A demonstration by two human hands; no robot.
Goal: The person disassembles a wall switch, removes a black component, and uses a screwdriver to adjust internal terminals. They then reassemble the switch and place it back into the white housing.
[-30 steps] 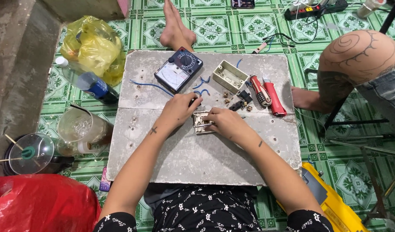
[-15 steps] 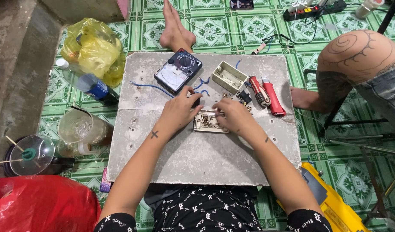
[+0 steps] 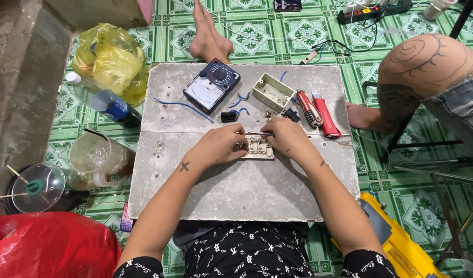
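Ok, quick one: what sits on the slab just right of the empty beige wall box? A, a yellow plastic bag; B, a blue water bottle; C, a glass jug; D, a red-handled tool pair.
D: the red-handled tools lie on the grey slab directly right of the beige wall box, while the bottle, bag and jug are all off the slab to its left.
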